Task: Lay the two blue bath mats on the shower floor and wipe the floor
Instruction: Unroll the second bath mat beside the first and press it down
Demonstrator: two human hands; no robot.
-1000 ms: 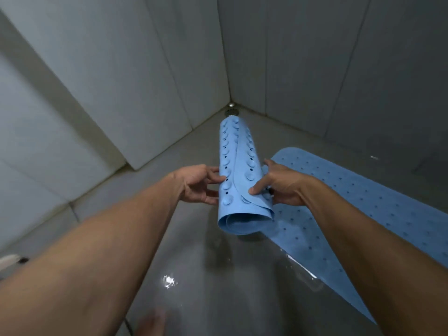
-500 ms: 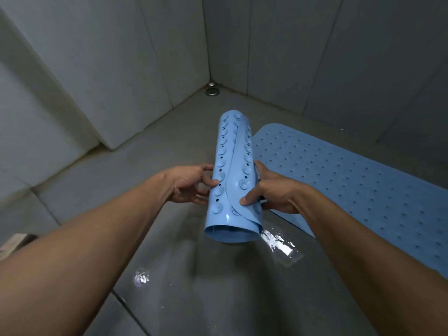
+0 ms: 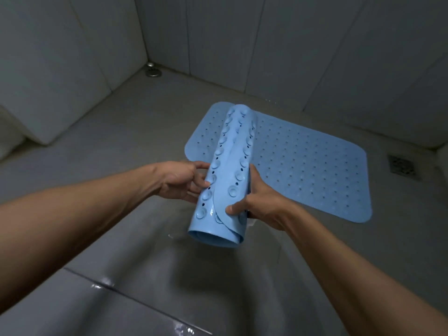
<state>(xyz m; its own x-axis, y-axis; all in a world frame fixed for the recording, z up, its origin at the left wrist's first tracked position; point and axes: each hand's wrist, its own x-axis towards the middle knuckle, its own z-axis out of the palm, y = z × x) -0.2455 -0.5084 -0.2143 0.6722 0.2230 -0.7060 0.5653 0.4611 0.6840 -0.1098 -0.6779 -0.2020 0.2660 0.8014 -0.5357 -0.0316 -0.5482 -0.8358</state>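
A rolled blue bath mat (image 3: 228, 180), suction cups outward, is held in the air above the grey shower floor (image 3: 135, 141). My left hand (image 3: 184, 183) grips its left side with fingers curled round the roll. My right hand (image 3: 257, 202) holds the right side, thumb pressing on the loose outer flap. The second blue bath mat (image 3: 303, 166) lies flat on the floor behind and to the right of the roll, partly hidden by it.
Grey tiled walls (image 3: 242, 44) close in the corner. A round metal drain fitting (image 3: 153, 72) sits in the far corner and a square floor drain (image 3: 402, 167) at the right. Wet patches (image 3: 104, 284) shine on the near floor.
The view has swung right and down, so the flat mat shows in full. Both hands keep hold of the roll, which now sits over the flat mat's left end.
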